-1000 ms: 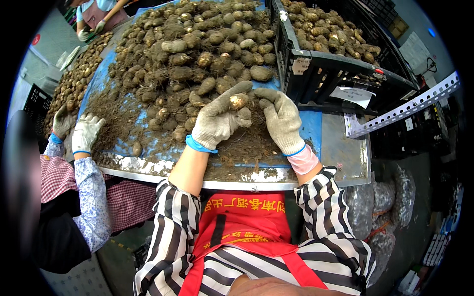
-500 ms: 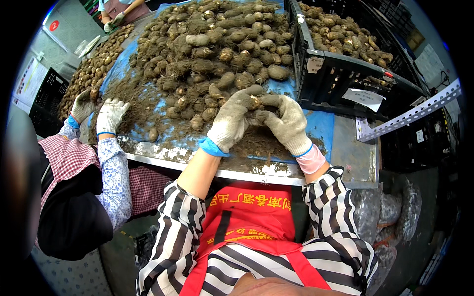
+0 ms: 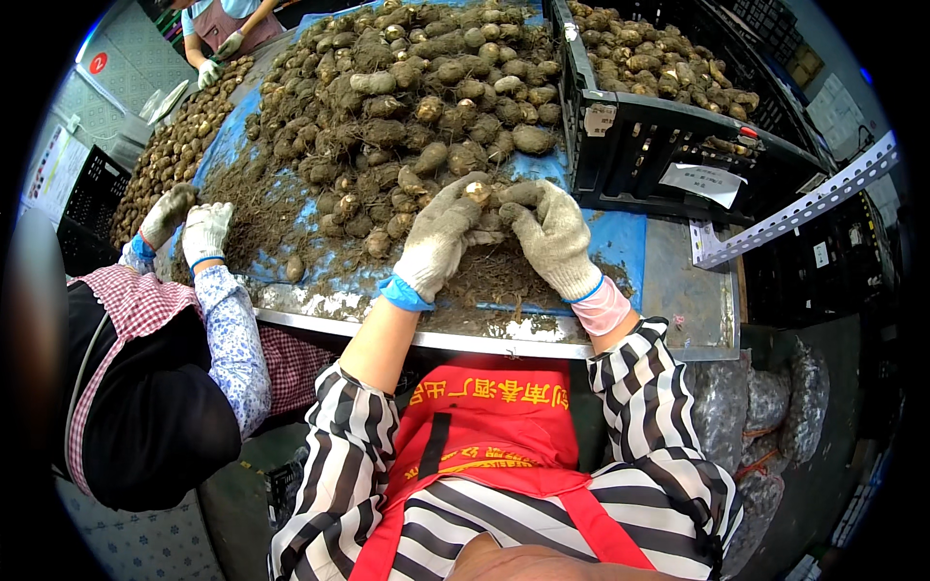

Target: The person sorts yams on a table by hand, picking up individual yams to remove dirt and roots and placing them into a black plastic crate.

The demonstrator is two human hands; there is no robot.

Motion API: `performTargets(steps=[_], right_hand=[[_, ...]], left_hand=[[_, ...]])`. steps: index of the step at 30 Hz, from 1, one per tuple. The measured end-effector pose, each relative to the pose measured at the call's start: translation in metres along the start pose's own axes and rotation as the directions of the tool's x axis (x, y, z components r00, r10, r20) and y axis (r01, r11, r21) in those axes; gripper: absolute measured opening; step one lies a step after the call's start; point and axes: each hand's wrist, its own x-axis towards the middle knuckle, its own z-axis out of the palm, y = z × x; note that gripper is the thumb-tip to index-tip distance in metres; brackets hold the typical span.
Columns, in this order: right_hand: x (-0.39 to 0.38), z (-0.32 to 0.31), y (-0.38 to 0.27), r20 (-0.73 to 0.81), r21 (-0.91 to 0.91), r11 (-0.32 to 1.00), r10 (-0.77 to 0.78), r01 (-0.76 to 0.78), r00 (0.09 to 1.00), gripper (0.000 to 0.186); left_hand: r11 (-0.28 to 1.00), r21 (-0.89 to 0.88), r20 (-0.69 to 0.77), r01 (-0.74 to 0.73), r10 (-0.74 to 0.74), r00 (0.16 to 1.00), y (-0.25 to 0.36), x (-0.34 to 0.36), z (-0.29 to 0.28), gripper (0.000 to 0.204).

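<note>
A small brown taro (image 3: 478,193) with a pale end sits between my two gloved hands, just above the table's near side. My left hand (image 3: 438,238) is closed around it, its fingers partly hiding it. From the other side my right hand (image 3: 552,237) has its thumb and fingers pinched at the taro's right end; the exact contact there is partly hidden. Both gloves are whitish knit, soiled at the fingers. Directly beyond my hands rises a large heap of hairy, soil-covered taros (image 3: 387,126). Loose roots and dirt (image 3: 484,276) lie beneath my hands.
Right of the heap stands a black crate (image 3: 668,145) of taros, beside a perforated white metal bar (image 3: 804,203). A co-worker's gloved hands (image 3: 206,230) rest at the table's left; another person (image 3: 228,29) works at the far left. The metal table edge (image 3: 465,341) runs before me.
The taro has turned so its pale end shows more clearly. My right fingers have shifted slightly off it. The near co-worker's hands have moved a little left, and the view has shifted slightly.
</note>
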Motion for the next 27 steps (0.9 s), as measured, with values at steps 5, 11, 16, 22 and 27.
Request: performTargets(steps=[5, 11, 16, 22, 27], right_hand=[[0.004, -0.007, -0.015, 0.089, -0.394, 0.896, -0.183, 0.203, 0.979, 0.022], [0.003, -0.013, -0.010, 0.245, -0.442, 0.804, -0.319, 0.398, 0.916, 0.017], [0.001, -0.011, -0.018, 0.177, -0.310, 0.851, -0.386, 0.424, 0.905, 0.015], [0.006, -0.009, -0.015, 0.188, -0.186, 0.878, -0.409, 0.441, 0.893, 0.002], [0.004, -0.016, -0.010, 0.121, -0.344, 0.863, -0.351, 0.371, 0.928, 0.003]], left_hand=[[0.936, 0.349, 0.047, -0.038, 0.023, 0.999, 0.012, -0.006, 0.004, 0.046], [0.669, 0.743, -0.051, -0.020, 0.087, 0.995, 0.022, -0.004, 0.017, 0.044], [0.911, 0.405, -0.173, 0.080, -0.010, 0.985, 0.030, -0.004, 0.024, 0.042], [0.988, -0.152, -0.050, -0.030, 0.023, 0.998, 0.018, -0.008, -0.027, 0.043], [0.963, -0.189, 0.047, 0.189, -0.184, 0.982, 0.023, -0.026, -0.046, 0.038]])
